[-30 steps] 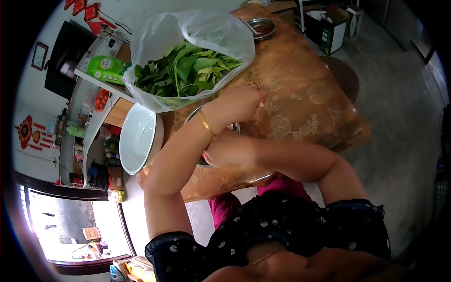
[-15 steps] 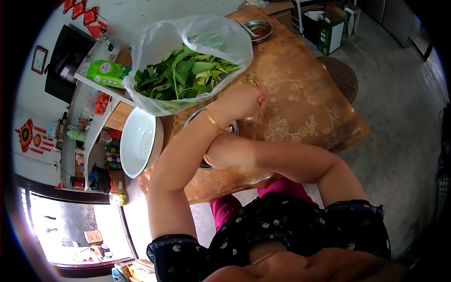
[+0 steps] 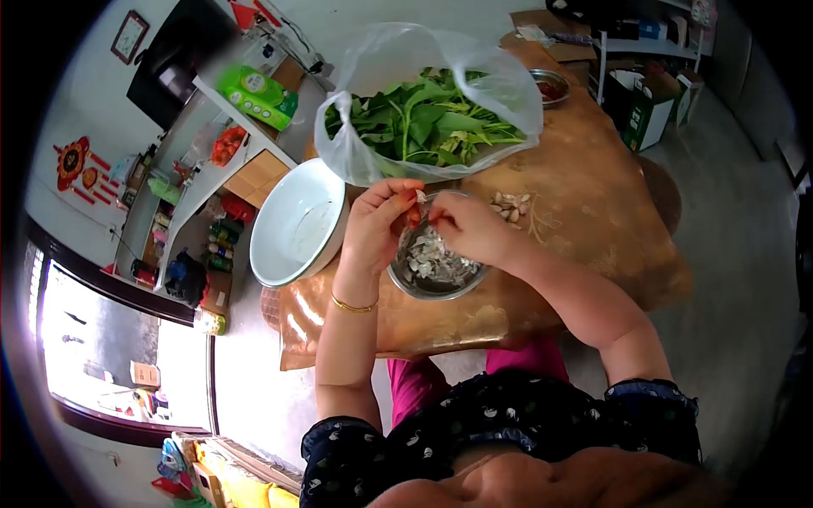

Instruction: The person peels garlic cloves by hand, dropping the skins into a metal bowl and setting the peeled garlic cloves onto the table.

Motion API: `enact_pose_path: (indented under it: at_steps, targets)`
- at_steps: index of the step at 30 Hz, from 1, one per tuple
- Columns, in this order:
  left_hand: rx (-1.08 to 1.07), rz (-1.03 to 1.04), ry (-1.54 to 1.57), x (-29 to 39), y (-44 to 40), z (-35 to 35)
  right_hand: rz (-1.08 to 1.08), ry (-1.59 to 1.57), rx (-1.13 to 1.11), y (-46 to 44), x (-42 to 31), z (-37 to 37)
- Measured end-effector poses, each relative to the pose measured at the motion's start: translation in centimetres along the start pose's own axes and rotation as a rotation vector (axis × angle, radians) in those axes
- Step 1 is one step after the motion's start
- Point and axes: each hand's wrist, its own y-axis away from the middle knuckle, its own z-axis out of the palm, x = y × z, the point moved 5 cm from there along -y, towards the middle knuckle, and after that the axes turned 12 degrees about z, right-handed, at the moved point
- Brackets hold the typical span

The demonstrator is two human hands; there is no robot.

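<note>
My left hand (image 3: 379, 222), with a gold bracelet at the wrist, pinches a small pale garlic clove (image 3: 421, 196) between thumb and fingertips. Close beside it, my right hand (image 3: 468, 225) has its fingers drawn together; whatever is between them is hidden. Both hands are over the rim of a metal bowl (image 3: 436, 293) that holds papery whitish garlic skins (image 3: 440, 259). A small pile of garlic cloves (image 3: 513, 206) lies on the table just beyond my right hand.
A white enamel basin (image 3: 292, 227) stands left of the metal bowl. Behind is a clear plastic bag (image 3: 373, 68) of green leaves (image 3: 432, 118). A small dish of red sauce (image 3: 552, 87) sits at the far end of the tablecloth (image 3: 593, 229). Shelves (image 3: 229, 173) line the left.
My left hand was stretched across my right forearm to the far side; it has come back over the bowl with a clove. My right hand has risen beside it. The view has shifted.
</note>
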Motion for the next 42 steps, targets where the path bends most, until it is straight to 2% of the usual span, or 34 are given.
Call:
enact_pose_path:
  at_steps: [2, 5, 8, 18, 27, 30, 39, 42]
  targets:
    - [0.010, 0.002, 0.067, -0.5, 0.5, -0.7, 0.094, -0.166, 0.014, -0.1, 0.2, -0.4]
    - [0.003, -0.013, 0.155, -1.5, 0.7, -1.2, 0.008, -0.282, 0.025, -0.2, -0.2, -0.3]
    - [0.009, -0.038, 0.209, -2.9, 1.0, -1.4, -0.074, -0.253, 0.048, 0.3, -1.0, -0.3]
    - [0.061, 0.006, 0.156, -3.7, 1.7, -2.0, -0.043, -0.376, -0.004, 0.4, -0.7, 0.4]
    - [-0.095, 0.182, -0.327, -3.3, 1.9, -1.7, 0.024, -0.300, 0.034, 0.4, -1.0, -0.3]
    - [-0.068, 0.247, -0.352, -3.3, 2.0, -1.4, 0.078, -0.332, 0.015, 0.3, -1.0, -0.4]
    - [-0.082, 0.240, -0.457, -3.9, 1.5, -2.6, 0.182, -0.358, -0.041, 0.0, 0.1, -0.2]
    - [-0.108, 0.311, -0.556, -3.6, 1.4, -2.4, 0.223, -0.371, -0.063, 0.0, 0.3, -0.2]
